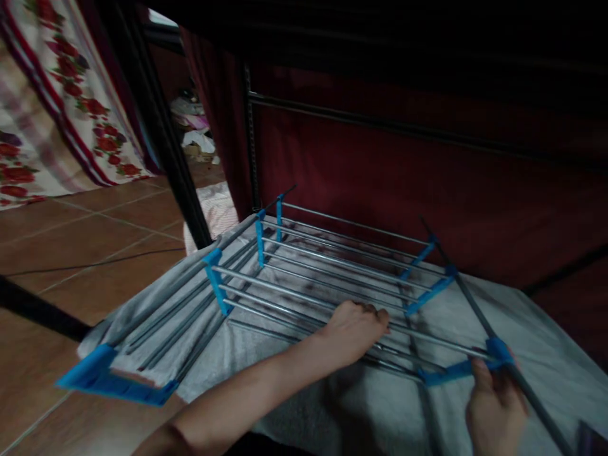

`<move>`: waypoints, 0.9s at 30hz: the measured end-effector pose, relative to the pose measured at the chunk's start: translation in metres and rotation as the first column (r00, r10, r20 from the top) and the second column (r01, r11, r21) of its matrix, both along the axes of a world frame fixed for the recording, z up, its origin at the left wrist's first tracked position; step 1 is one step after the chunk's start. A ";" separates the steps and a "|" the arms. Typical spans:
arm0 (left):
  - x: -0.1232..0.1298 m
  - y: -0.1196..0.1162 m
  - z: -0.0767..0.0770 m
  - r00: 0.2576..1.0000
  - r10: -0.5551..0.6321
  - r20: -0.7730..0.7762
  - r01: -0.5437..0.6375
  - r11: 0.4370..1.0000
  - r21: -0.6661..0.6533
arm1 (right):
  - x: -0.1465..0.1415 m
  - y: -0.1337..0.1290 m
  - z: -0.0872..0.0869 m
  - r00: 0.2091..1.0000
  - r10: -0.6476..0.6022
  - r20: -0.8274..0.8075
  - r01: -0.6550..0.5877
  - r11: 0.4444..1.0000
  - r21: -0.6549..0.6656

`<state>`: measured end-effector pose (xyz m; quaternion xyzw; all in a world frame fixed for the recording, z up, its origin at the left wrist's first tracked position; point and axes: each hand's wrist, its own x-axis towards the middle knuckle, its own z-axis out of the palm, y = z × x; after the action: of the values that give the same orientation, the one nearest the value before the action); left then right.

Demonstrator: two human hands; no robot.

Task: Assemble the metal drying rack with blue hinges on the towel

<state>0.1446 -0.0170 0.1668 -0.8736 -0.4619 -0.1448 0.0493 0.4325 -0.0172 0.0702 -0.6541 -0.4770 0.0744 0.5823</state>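
Observation:
A rack of grey metal tubes (304, 294) joined by blue plastic brackets lies across a grey cloth-covered surface in front of me. My left hand (357, 328) reaches over its near tier, fingers wrapped round the tubes. At the right, my right hand (496, 402) grips a blue corner bracket (496, 349), where a long slanting pole (536, 405) passes through; the thumb shows on top and the other fingers are partly hidden. Several loose grey tubes (190, 313) lie along the left side, with another blue bracket (118, 380) at their near end.
The grey cloth (503, 304) spreads under the rack. Behind stands a dark red curtain (361, 171) with a black metal frame (161, 120) beside it. Tiled floor (95, 234) and a floral cloth (66, 95) are at the left, where a thin cable (118, 258) crosses the tiles.

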 end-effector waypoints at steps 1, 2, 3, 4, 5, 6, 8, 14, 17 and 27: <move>0.000 -0.001 0.001 1.000 0.021 0.004 -0.021 1.000 0.008 | -0.004 0.000 0.005 0.999 -0.016 -0.050 0.016 1.000 0.003; 0.000 -0.004 0.001 0.999 0.033 0.011 -0.034 0.998 0.044 | -0.009 0.001 0.010 0.996 -0.002 -0.085 0.004 1.000 0.015; 0.000 -0.007 0.001 1.000 0.021 0.019 -0.023 0.994 0.109 | -0.013 0.002 0.012 0.993 0.010 -0.115 -0.006 1.000 0.031; -0.001 -0.011 -0.002 0.999 -0.023 0.024 0.018 0.980 0.196 | -0.016 0.003 0.013 0.989 0.025 -0.147 -0.019 0.999 0.043; -0.003 -0.015 -0.006 0.995 -0.098 0.026 0.086 0.952 0.293 | -0.018 0.004 0.011 0.982 0.052 -0.183 -0.042 0.998 0.056; -0.005 -0.020 -0.012 0.982 -0.187 0.022 0.165 0.911 0.378 | -0.019 0.004 0.007 0.973 0.064 -0.223 -0.051 0.996 0.067; -0.008 -0.027 -0.029 0.947 -0.320 0.015 0.277 0.841 0.465 | -0.018 0.002 -0.008 0.953 0.078 -0.292 -0.064 0.996 0.058; -0.004 -0.018 -0.075 0.990 -0.098 0.101 0.072 0.971 0.229 | -0.012 -0.001 -0.060 0.937 0.111 -0.330 -0.142 0.987 -0.073; 0.008 -0.007 -0.078 0.995 -0.086 0.045 0.083 0.994 0.064 | -0.010 0.001 -0.070 0.943 0.129 -0.308 -0.162 0.983 -0.084; 0.034 0.009 -0.051 0.993 -0.118 0.001 0.115 0.969 -0.220 | -0.012 0.002 -0.055 0.981 0.091 -0.172 -0.110 0.988 -0.104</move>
<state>0.1781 -0.0080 0.1155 -0.9002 -0.4228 -0.0903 -0.0533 0.4205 -0.0156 0.0156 -0.6524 -0.4541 0.1853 0.5778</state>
